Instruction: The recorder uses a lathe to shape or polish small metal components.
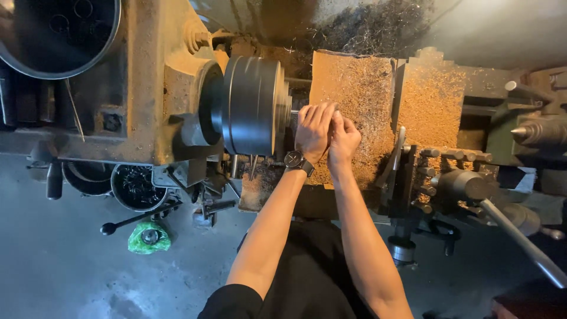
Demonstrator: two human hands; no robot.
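A: Entry, head view. We have both hands at the lathe, just right of the chuck point(251, 105). The left hand point(313, 131), with the wristwatch point(297, 160), sits closest to the chuck face; the right hand point(344, 137) is pressed against it.

B: What sits between them?

A: A thin metal rod point(295, 111) sticking out of the chuck. Only a short stub shows; our hands cover the remainder. Fingers of both hands are curled narrow and bunched over that spot. We cannot tell whether they grip the rod itself or something small held against it.

B: Handling estimate?

A: Our judgement: stiff, light, hard steel, likely slick and sharp at a cut end. The chuck looks blurred, possibly turning, so the place to take hold is the free end, well off the chuck's face.

B: Surroundings?

A: Metal shavings point(354, 88) cover the carriage behind the hands; the tool post point(407, 171) stands to the right, the tailstock point point(521, 132) well apart.
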